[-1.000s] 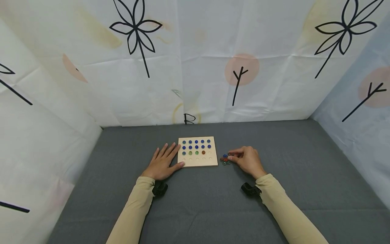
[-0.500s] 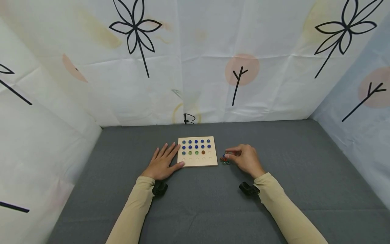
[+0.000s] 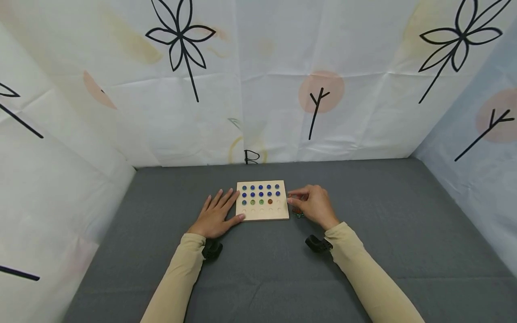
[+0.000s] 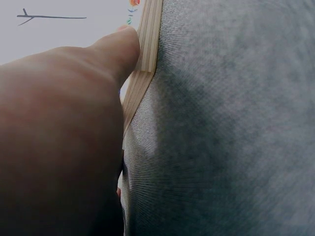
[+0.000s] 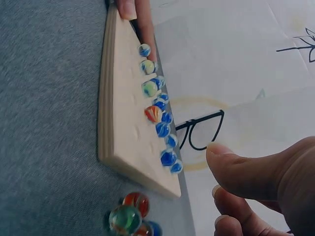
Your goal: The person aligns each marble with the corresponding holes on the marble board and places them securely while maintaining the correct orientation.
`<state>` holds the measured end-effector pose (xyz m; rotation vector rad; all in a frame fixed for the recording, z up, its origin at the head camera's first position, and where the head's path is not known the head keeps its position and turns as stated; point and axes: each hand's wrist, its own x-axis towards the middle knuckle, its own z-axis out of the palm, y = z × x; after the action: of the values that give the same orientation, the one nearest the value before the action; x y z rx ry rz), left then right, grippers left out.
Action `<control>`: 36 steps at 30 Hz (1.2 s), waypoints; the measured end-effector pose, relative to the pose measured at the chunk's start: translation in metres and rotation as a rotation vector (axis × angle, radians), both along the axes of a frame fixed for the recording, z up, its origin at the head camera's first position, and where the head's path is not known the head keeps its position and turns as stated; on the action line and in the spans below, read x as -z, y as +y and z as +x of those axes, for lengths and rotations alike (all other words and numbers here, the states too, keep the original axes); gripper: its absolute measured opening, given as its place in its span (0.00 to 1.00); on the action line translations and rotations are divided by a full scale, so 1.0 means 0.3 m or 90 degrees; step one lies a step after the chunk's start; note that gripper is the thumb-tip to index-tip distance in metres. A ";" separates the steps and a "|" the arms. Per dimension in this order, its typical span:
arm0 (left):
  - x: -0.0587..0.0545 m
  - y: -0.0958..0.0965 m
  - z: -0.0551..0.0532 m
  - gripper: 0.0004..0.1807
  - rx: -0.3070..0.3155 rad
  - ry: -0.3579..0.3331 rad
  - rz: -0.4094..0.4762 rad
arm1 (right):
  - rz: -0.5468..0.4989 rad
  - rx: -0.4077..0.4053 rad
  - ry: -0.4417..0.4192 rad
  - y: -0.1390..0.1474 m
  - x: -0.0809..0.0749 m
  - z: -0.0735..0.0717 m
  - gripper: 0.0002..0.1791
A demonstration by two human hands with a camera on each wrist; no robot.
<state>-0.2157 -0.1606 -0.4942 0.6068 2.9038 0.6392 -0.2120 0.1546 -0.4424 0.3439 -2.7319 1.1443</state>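
A pale wooden board (image 3: 262, 215) with rows of shallow round holes lies on the table. Blue marbles fill its two far rows; the third row has blue, green and one red marble (image 5: 153, 113). My left hand (image 3: 214, 219) lies spread at the board's left edge, thumb on the near corner. Just off the right edge, my right hand (image 3: 317, 206) pinches a small marble, a reddish speck at the fingertips in the head view; the thumb hides it in the right wrist view. Below that hand sits a cluster of loose marbles, including a green one (image 5: 125, 219).
Grey cloth (image 3: 258, 278) covers the table. White printed fabric (image 3: 274, 112) rises behind it and at both sides. A black wrist camera (image 3: 318, 244) sits on the right wrist, another (image 3: 212, 250) on the left.
My right hand has moved left from the loose marbles to the board's right edge, pinching a marble. My left hand stays where it was.
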 end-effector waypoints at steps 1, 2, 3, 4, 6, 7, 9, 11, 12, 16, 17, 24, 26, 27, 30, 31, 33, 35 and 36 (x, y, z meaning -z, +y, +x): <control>0.001 0.000 -0.001 0.46 -0.001 0.000 0.000 | -0.003 0.001 0.000 -0.006 -0.003 -0.002 0.12; 0.003 0.000 -0.001 0.46 -0.002 0.000 -0.004 | -0.006 0.002 0.001 -0.012 -0.006 -0.005 0.12; 0.005 -0.001 -0.003 0.46 -0.004 -0.002 -0.008 | -0.008 0.003 0.002 -0.017 -0.009 -0.007 0.12; 0.005 0.000 -0.003 0.46 -0.005 -0.003 -0.009 | -0.011 0.004 0.004 -0.023 -0.011 -0.010 0.12; 0.003 0.000 -0.003 0.46 -0.003 -0.004 -0.005 | -0.019 0.004 0.004 -0.033 -0.014 -0.015 0.12; 0.002 0.000 -0.003 0.46 -0.003 -0.005 -0.005 | -0.025 0.003 0.001 -0.037 -0.016 -0.018 0.12; -0.003 0.001 -0.002 0.45 -0.003 -0.009 -0.008 | -0.037 -0.001 -0.003 -0.046 -0.016 -0.024 0.12; -0.013 0.005 0.001 0.45 -0.003 -0.013 -0.012 | -0.050 -0.004 -0.010 -0.053 -0.014 -0.027 0.12; -0.015 0.006 0.001 0.45 -0.005 -0.015 -0.017 | -0.054 -0.005 -0.013 -0.056 -0.012 -0.029 0.12; -0.019 0.007 0.004 0.45 -0.004 -0.013 -0.017 | -0.064 -0.014 -0.017 -0.061 0.004 -0.033 0.11; -0.015 0.005 0.003 0.45 -0.003 -0.011 -0.011 | -0.062 -0.014 -0.019 -0.062 0.009 -0.035 0.11; 0.003 -0.001 -0.005 0.45 -0.007 -0.010 -0.008 | -0.036 -0.002 -0.030 -0.067 0.039 -0.048 0.10; 0.005 -0.002 -0.007 0.45 -0.008 -0.010 -0.007 | -0.027 0.001 -0.037 -0.068 0.047 -0.051 0.09; 0.007 -0.003 -0.008 0.45 -0.008 -0.011 -0.008 | -0.024 0.003 -0.041 -0.069 0.051 -0.052 0.09; 0.008 -0.003 -0.009 0.45 -0.009 -0.014 -0.008 | -0.020 0.007 -0.050 -0.070 0.059 -0.052 0.09; 0.008 -0.004 -0.009 0.45 -0.008 -0.014 -0.008 | -0.021 0.008 -0.052 -0.071 0.059 -0.051 0.09; 0.008 -0.004 -0.008 0.45 -0.008 -0.016 -0.009 | -0.018 0.009 -0.056 -0.071 0.062 -0.049 0.09; 0.007 -0.003 -0.009 0.45 -0.007 -0.016 -0.009 | -0.016 0.010 -0.057 -0.071 0.063 -0.048 0.09; 0.007 -0.003 -0.009 0.45 -0.007 -0.015 -0.009 | -0.014 0.012 -0.058 -0.071 0.064 -0.047 0.09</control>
<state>-0.2184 -0.1615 -0.4964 0.5766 2.8890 0.6222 -0.2262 0.1332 -0.4615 0.2699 -2.7920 1.2129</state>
